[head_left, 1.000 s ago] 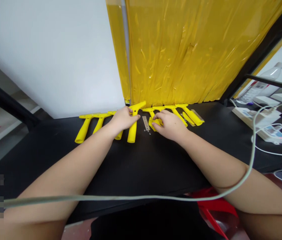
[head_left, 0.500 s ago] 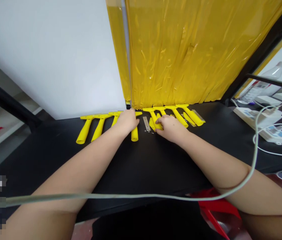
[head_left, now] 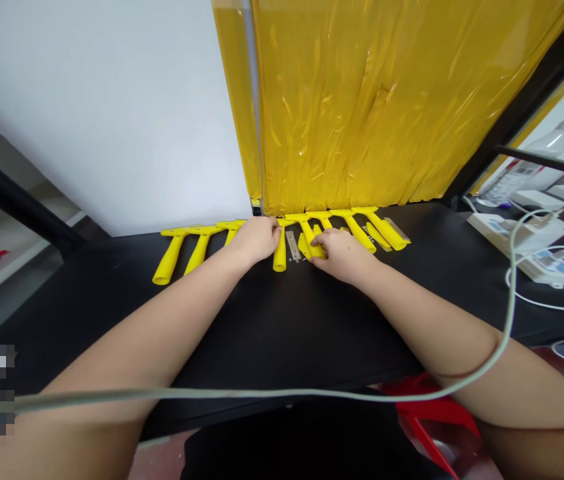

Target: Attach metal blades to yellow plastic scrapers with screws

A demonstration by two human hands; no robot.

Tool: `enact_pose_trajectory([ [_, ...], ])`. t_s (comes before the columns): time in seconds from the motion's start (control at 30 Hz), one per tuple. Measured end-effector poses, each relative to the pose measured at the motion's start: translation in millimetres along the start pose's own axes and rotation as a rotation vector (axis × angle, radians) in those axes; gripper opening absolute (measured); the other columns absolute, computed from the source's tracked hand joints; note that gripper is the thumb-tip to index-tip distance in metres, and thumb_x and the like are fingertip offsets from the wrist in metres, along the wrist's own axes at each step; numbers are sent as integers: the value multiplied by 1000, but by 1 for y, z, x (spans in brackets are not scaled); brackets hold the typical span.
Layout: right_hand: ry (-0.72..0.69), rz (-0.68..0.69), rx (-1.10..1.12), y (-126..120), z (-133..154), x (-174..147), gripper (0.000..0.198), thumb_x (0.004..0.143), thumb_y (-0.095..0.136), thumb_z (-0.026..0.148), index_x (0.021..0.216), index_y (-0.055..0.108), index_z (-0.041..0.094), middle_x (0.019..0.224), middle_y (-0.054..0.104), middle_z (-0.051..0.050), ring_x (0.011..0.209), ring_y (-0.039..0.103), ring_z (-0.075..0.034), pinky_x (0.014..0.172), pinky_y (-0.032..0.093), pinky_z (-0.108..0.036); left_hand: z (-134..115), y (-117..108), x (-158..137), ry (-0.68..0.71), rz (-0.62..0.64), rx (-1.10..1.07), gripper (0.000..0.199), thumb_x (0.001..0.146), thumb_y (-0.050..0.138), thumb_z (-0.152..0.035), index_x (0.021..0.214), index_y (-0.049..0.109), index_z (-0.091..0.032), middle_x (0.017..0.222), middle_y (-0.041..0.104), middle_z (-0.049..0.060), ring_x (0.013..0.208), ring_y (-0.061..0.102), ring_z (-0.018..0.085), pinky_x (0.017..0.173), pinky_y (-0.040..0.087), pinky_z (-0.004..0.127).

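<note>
Several yellow T-shaped scraper handles lie in a row along the back of the black table. My left hand (head_left: 258,239) is closed on the head of one yellow scraper handle (head_left: 280,255), whose round grip points toward me. To its right, my right hand (head_left: 345,252) has curled fingers at the grip of another yellow scraper handle (head_left: 308,230); the fingertips are partly hidden. Between the hands lie a narrow metal blade (head_left: 293,245) and some tiny screws. Other yellow scraper handles (head_left: 168,260) lie left of my left hand, partly covered by it.
A white panel (head_left: 112,120) and a yellow plastic sheet (head_left: 352,107) stand behind the row. White devices with cables (head_left: 537,250) and a clear bottle (head_left: 527,163) are at the right. A pale cable (head_left: 287,393) loops across in front of my arms.
My left hand has slid its yellow scraper handle right and slightly back, close to the neighbouring one. My right hand stays almost in place.
</note>
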State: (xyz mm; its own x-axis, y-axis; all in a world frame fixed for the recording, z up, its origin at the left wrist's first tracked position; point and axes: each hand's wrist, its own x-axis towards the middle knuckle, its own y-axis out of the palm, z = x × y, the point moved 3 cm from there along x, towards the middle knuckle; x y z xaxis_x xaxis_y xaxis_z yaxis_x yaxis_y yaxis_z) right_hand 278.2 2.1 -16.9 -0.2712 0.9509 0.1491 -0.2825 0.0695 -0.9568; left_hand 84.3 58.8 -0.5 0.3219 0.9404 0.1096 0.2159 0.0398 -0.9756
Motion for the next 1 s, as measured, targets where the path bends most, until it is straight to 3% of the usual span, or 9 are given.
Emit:
enact_pose_trajectory([
  [0.13,15,22,7,-2,1,-2,34,89,76,24,122,77,16,124,74,-15,116,70,-32,105,54,-44,5,-7,-36,206,41,-80,37,99,58,-37,125,75,-16,121,78,11,113,73,28,104,56,38],
  [0.2,11,26,8,-2,2,-2,37,88,77,22,124,77,16,124,73,-15,114,71,-31,104,54,-43,7,-4,-51,382,18,-89,40,99,60,-40,126,73,-15,132,73,13,124,68,30,111,54,41],
  [0.27,7,27,0,-2,2,-2,39,87,78,21,125,77,15,123,73,-15,112,71,-31,103,55,-43,10,2,-58,474,4,-74,38,99,59,-38,127,72,-15,134,70,14,127,66,31,113,53,43],
  [0.43,-17,13,-5,-1,1,-2,40,88,78,19,127,76,11,117,74,-15,106,72,-29,101,57,-43,10,17,-53,481,-43,-52,30,102,56,-26,126,71,-16,131,70,14,121,68,29,111,55,43],
  [0.8,-43,-9,-1,2,0,-2,35,88,77,19,123,77,13,116,73,-14,106,72,-29,98,56,-40,7,26,-49,528,-64,-135,28,104,59,-28,127,71,-18,132,70,13,124,67,28,114,54,44],
  [1.0,-62,-17,-12,5,-3,-1,36,88,77,21,123,77,13,114,72,-14,98,72,-28,92,57,-41,4,12,-53,498,-108,-81,36,105,57,-36,131,70,-15,134,70,14,127,65,30,113,53,46],
])
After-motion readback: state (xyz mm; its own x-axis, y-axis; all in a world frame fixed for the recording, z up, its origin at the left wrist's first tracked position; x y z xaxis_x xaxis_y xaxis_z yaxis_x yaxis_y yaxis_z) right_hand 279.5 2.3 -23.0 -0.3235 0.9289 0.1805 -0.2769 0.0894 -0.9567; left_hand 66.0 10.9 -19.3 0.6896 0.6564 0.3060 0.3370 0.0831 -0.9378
